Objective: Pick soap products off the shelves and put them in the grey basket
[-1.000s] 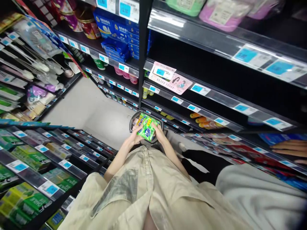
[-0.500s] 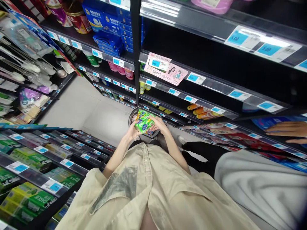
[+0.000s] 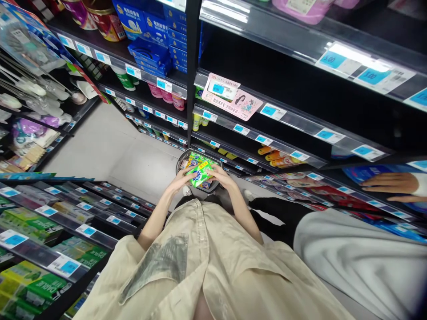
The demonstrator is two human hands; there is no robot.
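I hold a green soap pack [image 3: 199, 174] between both hands, low in front of me. My left hand [image 3: 178, 178] grips its left end and my right hand [image 3: 223, 174] grips its right end, fingers closed round it. Just beyond the pack, on the floor, stands a round dark basket [image 3: 180, 159] holding more green packs [image 3: 197, 157]. My beige shirt fills the bottom of the view.
Dark shelves with blue price tags [image 3: 268, 110] rise on the right; low shelves of green boxes [image 3: 36, 289] stand on the left. Another person in a grey top [image 3: 350, 253] crouches at the right, one hand [image 3: 388, 183] on a shelf. Pale floor [image 3: 116, 151] runs ahead.
The green pack has turned from flat and face-up to edge-on between my hands and sits a little higher. The view has drifted slightly left.
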